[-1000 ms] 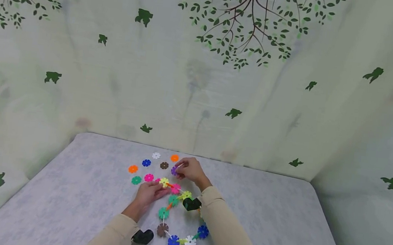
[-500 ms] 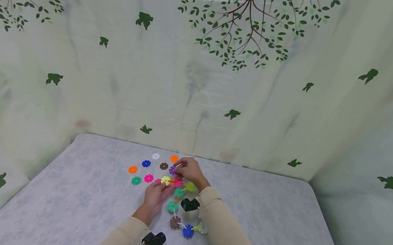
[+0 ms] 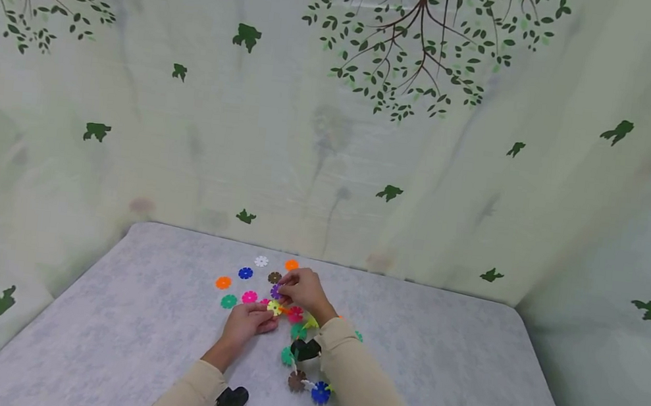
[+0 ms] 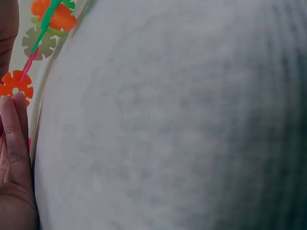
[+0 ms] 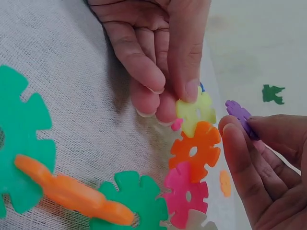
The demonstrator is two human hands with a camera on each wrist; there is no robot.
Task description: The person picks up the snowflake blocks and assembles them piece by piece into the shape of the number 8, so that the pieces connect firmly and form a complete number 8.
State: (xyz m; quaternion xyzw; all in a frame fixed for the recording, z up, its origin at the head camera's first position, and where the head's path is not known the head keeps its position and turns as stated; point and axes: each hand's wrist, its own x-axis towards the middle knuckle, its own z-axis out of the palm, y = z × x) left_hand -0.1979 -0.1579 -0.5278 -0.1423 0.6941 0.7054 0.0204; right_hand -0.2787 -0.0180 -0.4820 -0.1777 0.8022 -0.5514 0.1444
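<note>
My left hand (image 3: 243,328) pinches a yellow snowflake disc (image 5: 195,114) between thumb and fingers. That disc ends a chain of interlocked slotted discs, with an orange disc (image 5: 196,149), a pink disc (image 5: 184,197) and green discs (image 5: 129,195) following it. In my right hand (image 3: 308,292) a purple snowflake disc (image 5: 240,116) is pinched by thumb and fingertips, close beside the yellow one but apart from it in the right wrist view. The chain hangs down past a brown disc (image 3: 297,380) and a blue disc (image 3: 320,393); my right forearm hides part of it.
Loose discs lie at the back of the grey-clothed table (image 3: 451,368): a white disc (image 3: 261,261), a blue disc (image 3: 245,273), an orange disc (image 3: 223,283), a green disc (image 3: 228,301) and several others. A leaf-printed curtain (image 3: 329,164) stands behind.
My right hand has brought the purple disc left and down, nearer the yellow disc. The chain has shifted rightward, its lower part now more behind the right forearm.
</note>
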